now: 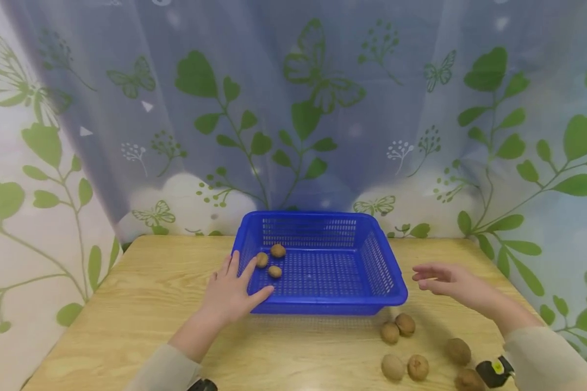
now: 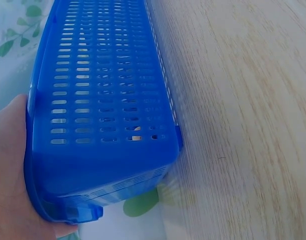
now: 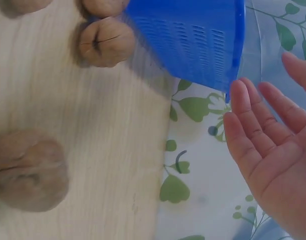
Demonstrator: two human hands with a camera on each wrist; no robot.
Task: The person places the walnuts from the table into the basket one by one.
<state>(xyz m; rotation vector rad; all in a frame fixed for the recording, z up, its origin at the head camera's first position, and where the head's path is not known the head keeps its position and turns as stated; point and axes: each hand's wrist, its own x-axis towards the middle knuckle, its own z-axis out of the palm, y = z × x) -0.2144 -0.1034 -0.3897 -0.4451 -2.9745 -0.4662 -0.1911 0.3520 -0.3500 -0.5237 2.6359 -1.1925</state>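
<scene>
A blue plastic basket point(image 1: 323, 300) with slotted walls stands on the table, and three walnuts point(image 1: 278, 250) lie at the left of its floor. My left hand point(image 1: 230, 293) rests over the basket's left rim with its fingers spread. The left wrist view shows part of that hand point(image 2: 10, 170) right at the rim, beside the slotted wall point(image 2: 103, 100). To the right of the basket, my right hand point(image 1: 450, 279) is held in the air. Its palm faces inward, fingers loosely extended and holding nothing, as the right wrist view also shows point(image 3: 273, 145).
Several loose walnuts point(image 1: 418, 367) lie on the wooden table point(image 1: 298, 353) at the front right, two of them close to the basket's front right corner. Behind the table hangs a curtain point(image 1: 274, 108) printed with leaves and butterflies.
</scene>
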